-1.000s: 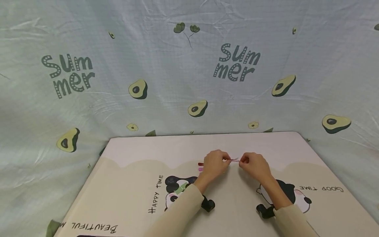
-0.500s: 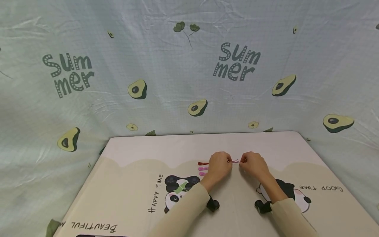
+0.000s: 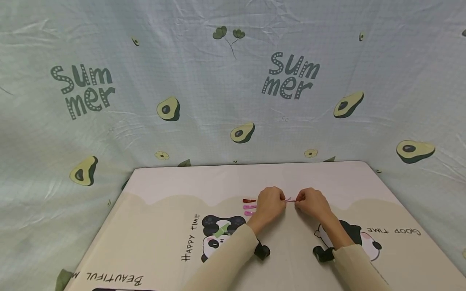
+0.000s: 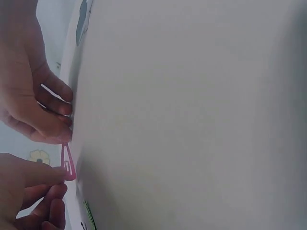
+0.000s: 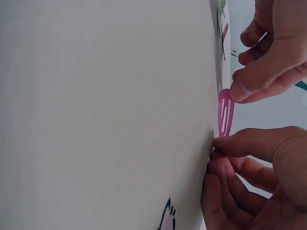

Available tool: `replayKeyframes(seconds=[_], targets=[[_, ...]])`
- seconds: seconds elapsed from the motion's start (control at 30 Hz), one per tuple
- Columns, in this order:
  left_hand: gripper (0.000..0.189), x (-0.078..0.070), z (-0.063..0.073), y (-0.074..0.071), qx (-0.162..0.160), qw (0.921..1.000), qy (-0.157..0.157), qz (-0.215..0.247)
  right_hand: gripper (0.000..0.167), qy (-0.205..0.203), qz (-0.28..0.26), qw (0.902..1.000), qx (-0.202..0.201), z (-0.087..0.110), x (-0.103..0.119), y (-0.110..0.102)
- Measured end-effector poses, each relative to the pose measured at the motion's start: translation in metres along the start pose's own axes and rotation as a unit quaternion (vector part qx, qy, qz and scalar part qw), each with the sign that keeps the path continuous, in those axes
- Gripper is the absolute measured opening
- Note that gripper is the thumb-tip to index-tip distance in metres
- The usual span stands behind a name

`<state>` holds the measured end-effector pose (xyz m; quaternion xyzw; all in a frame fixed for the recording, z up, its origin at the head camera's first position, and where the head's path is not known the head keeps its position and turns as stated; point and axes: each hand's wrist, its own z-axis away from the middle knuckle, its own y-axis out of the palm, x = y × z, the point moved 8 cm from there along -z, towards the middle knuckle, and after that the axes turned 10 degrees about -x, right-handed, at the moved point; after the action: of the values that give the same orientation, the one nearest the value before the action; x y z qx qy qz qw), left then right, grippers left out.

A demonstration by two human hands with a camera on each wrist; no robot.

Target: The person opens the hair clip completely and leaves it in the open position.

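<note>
A pink snap hair clip (image 3: pixel 290 200) is stretched between both hands over the table, with a thin strip of it standing up in the head view. My left hand (image 3: pixel 271 204) pinches the wide rounded end between thumb and finger. At the narrow tip, my right hand (image 3: pixel 314 202) pinches the clip likewise. The right wrist view shows the slotted body of the hair clip (image 5: pixel 226 112) between the two sets of fingertips. Left of my left hand lie a red hair clip (image 3: pixel 249 201) and two pink hair clips (image 3: pixel 249 207), their right ends close to that hand.
The table (image 3: pixel 164 238) has a light cover printed with pandas and lettering. Behind it hangs a pale curtain (image 3: pixel 204 81) with avocado prints. Black devices (image 3: pixel 262 251) sit at both wrists. A dark-edged shape (image 3: pixel 120 289) shows at the bottom edge.
My left hand has shifted right, uncovering more of the clips lying on the table. Both hands are now closer together and slightly lower in the view, still pinching the same pink hair clip.
</note>
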<state>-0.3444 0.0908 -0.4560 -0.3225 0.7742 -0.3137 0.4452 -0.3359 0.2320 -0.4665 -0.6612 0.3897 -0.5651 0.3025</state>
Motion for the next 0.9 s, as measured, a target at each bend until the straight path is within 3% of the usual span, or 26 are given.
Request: replayKeyframes(seconds=[0.27,0.53,0.9], targets=[[0.009,0.004,0.001,0.002,0.031,0.9995,0.004,-0.001,0.008,0.002,-0.041,0.9991,0.014,0.000,-0.009,0.003],[0.009,0.009,0.000,0.004,0.035,0.9993,0.011,0.005,0.009,0.001,-0.074,0.9969,0.027,-0.002,-0.017,0.004],[0.012,0.024,0.002,-0.007,0.038,0.9987,-0.017,0.029,0.020,-0.009,-0.095,0.9937,0.058,-0.003,-0.016,0.002]])
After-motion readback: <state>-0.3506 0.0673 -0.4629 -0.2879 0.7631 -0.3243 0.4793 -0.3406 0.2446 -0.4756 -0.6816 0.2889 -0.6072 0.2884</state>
